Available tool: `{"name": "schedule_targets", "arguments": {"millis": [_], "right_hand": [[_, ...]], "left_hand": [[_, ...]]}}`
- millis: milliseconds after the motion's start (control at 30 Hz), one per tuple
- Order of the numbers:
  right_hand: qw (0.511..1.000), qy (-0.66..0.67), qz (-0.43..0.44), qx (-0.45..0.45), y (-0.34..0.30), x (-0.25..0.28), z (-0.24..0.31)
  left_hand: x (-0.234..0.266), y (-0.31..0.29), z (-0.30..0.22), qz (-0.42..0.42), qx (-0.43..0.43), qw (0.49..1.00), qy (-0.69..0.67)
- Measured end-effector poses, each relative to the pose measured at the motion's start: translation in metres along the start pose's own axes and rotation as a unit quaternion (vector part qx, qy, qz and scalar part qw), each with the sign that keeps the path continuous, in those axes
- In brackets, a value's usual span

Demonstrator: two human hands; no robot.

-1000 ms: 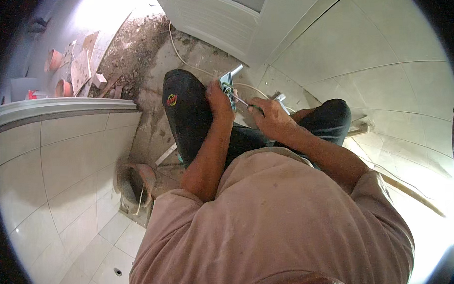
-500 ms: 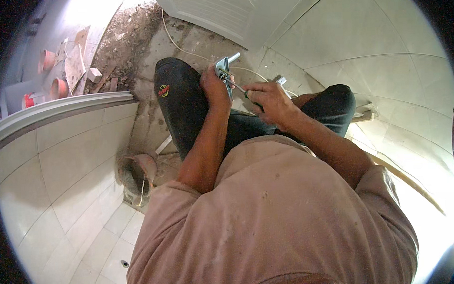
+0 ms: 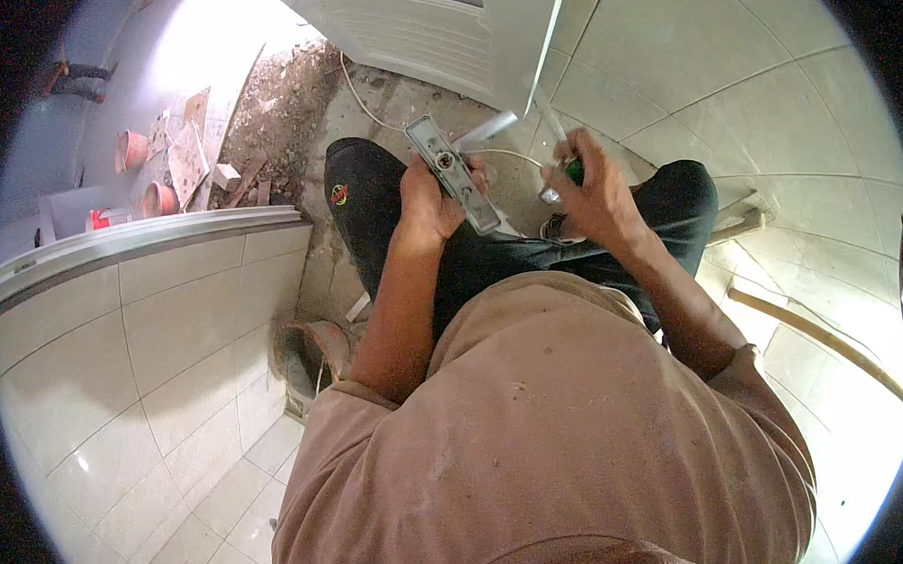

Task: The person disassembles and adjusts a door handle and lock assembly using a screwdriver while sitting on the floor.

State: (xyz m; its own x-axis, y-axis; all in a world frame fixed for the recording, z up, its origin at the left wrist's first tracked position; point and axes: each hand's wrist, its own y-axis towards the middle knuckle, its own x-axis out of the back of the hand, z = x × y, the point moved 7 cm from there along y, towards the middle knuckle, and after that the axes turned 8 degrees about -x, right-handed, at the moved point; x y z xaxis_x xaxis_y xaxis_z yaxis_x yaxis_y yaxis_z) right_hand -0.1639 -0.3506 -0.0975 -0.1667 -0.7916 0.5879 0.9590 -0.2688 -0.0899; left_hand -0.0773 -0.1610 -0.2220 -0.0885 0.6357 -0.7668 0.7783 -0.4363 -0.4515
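My left hand (image 3: pixel 427 205) grips a long silver door handle plate (image 3: pixel 486 217), its hollow back with a round spindle hole turned up. The lever (image 3: pixel 488 131) sticks out from the plate's far side to the right. My right hand (image 3: pixel 600 192), a little smeared by motion, is raised to the right, apart from the plate. Its fingers are closed round the green handle of a screwdriver (image 3: pixel 574 170). The screwdriver's shaft points up and is blurred. Just beside my right fingers is a small silver piece (image 3: pixel 548 193), partly hidden.
A white louvred door (image 3: pixel 413 40) stands ahead, with a tiled wall (image 3: pixel 704 94) on the right. A pale cable (image 3: pixel 361 104) runs over the rough floor. At left are a low tiled wall (image 3: pixel 184 301), rubble (image 3: pixel 266 109), orange pots (image 3: pixel 158 199) and a broken pipe opening (image 3: pixel 310 357).
My right hand has drawn the screwdriver away from the plate, up and to the right. My left hand has turned the plate so its back faces up. The view has shifted slightly.
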Motion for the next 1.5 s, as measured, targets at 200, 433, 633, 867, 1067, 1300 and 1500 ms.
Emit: {"name": "schedule_targets", "arguments": {"millis": [200, 433, 633, 867, 1067, 1300, 1500], "right_hand": [[0.956, 0.212, 0.063, -0.192, 0.028, -0.019, -0.038], [0.85, 0.476, 0.036, -0.224, 0.02, -0.026, -0.036], [0.958, 0.258, 0.071, -0.103, -0.016, -0.024, -0.007], [0.811, 0.54, 0.175, -0.142, -0.02, -0.042, -0.005], [0.503, 0.775, 0.374, -0.076, -0.021, 0.013, 0.008], [0.527, 0.779, 0.337, -0.051, -0.008, 0.042, 0.029], [0.837, 0.526, -0.145, -0.026, 0.012, 0.109, 0.015]], "left_hand": [[-0.056, -0.043, 0.005, 0.136, 0.129, 0.982, -0.012], [-0.062, -0.059, 0.001, 0.09, -0.062, 0.982, 0.155], [-0.063, -0.039, -0.02, -0.015, -0.189, 0.978, 0.083], [-0.123, -0.051, -0.026, -0.001, -0.241, 0.964, 0.112], [-0.184, -0.082, -0.066, 0.19, -0.516, 0.648, 0.527], [-0.244, -0.072, -0.091, 0.287, -0.547, 0.565, 0.547], [-0.321, -0.08, -0.14, 0.36, -0.594, 0.496, 0.521]]}}
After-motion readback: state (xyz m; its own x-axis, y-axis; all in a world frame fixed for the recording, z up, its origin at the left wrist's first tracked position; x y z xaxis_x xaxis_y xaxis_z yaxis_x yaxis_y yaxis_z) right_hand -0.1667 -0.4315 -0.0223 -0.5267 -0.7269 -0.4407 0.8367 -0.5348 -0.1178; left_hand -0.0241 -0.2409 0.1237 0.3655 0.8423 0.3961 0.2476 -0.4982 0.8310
